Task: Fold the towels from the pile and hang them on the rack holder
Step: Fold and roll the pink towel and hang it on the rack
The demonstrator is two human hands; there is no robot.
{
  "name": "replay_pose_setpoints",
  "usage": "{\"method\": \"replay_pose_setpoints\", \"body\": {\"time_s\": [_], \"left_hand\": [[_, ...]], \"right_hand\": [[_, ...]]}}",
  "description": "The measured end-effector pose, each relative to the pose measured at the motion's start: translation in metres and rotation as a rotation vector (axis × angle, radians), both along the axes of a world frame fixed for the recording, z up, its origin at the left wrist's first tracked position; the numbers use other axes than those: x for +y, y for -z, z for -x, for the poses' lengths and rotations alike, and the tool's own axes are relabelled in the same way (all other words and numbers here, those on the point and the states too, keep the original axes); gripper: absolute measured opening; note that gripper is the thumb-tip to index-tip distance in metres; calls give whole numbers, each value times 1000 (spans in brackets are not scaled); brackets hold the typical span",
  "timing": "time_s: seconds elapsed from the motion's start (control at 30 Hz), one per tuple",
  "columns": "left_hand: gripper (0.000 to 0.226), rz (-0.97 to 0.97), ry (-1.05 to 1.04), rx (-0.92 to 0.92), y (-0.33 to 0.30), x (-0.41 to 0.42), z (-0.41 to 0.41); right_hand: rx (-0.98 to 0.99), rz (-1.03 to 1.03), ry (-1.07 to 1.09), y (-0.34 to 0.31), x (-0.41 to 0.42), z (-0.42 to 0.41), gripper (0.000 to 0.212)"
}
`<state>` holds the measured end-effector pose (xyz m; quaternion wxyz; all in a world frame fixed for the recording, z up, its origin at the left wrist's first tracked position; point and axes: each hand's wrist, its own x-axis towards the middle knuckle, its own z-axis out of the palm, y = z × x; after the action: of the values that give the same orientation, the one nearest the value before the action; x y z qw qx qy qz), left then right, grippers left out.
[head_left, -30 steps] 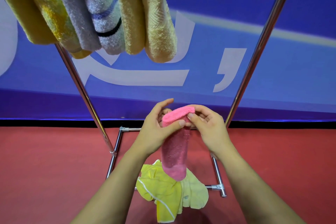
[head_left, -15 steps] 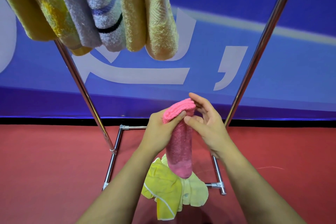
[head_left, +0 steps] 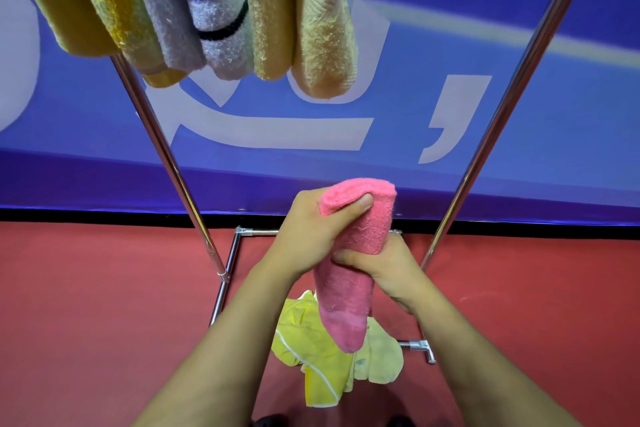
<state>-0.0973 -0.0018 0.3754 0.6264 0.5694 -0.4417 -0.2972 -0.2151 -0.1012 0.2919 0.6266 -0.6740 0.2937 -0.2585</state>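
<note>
A folded pink towel (head_left: 349, 295) hangs lengthwise between my hands, in front of the rack. My left hand (head_left: 311, 232) grips its folded top, thumb pressed across the front. Lower down, my right hand (head_left: 384, 270) wraps around the towel's middle from the right. Below the pink towel lies the pile, a crumpled yellow towel (head_left: 322, 354) on the red floor. Several folded towels (head_left: 221, 10), yellow, grey, striped and tan, hang side by side from the top left of the rack. The rack's top bar is out of view.
The chrome rack has two slanted uprights, a left upright (head_left: 162, 149) and a right upright (head_left: 502, 107), and a base frame (head_left: 420, 345) on the red floor. A blue banner with white lettering (head_left: 277, 135) stands close behind the rack.
My right hand has slid down from the towel's top to grip its middle. My left hand has kept hold of the top, which has risen slightly. The view has moved closer to the rack.
</note>
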Motion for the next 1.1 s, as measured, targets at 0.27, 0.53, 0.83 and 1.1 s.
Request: {"method": "replay_pose_setpoints", "body": {"time_s": [0.27, 0.53, 0.83, 1.1], "left_hand": [[14, 0, -59, 2, -13, -7, -4], [11, 88, -173, 60, -35, -10, -10], [9, 126, -238, 86, -43, -10, -14], [9, 7, -106, 79, -31, -11, -4]], "right_hand": [[73, -200, 24, 40, 11, 0, 24], [248, -257, -91, 79, 14, 16, 33], [279, -235, -178, 87, 14, 22, 36], [45, -244, -83, 42, 14, 9, 51]]}}
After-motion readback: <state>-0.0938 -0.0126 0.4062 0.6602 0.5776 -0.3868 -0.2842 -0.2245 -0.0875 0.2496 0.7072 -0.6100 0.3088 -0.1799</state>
